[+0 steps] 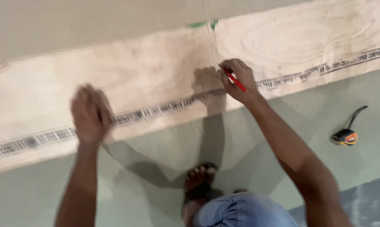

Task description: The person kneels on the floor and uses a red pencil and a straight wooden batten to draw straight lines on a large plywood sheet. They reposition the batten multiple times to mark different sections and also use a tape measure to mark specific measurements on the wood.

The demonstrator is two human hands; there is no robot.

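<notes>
The person crouches over a long plywood sheet (156, 75) that lies flat on a pale green floor (282, 138) and runs slantwise across the view from lower left to upper right. A dark printed band (165, 107) follows the sheet's near edge along its whole length.

The right hand (237, 80) rests on the sheet just above that band, near the middle of the picture. Its fingers are curled closed around a red pencil (235, 80), which slants from upper left to lower right across the hand; its upper end lies at the fingertips, close against the wood. A thin line (211, 38) runs up the sheet from just beside the hand to the far edge, where there are small green marks (203, 24). The hand's shadow falls on the wood just to its left.

The left hand (90, 113) is well apart from the right, lower left, over the near edge of the sheet and the printed band. It is blurred; it seems loosely closed with knuckles up, and nothing shows in it, though whether it presses on the wood cannot be told.

A yellow and black tape measure (345, 136) lies on the floor to the right, well apart from both hands, with a dark strap curving up from it. At the bottom of the view the person's foot in a sandal (199, 180) stands on the floor, beside a knee in blue cloth (244, 212). A greyer patch of floor shows at the lower right corner.
</notes>
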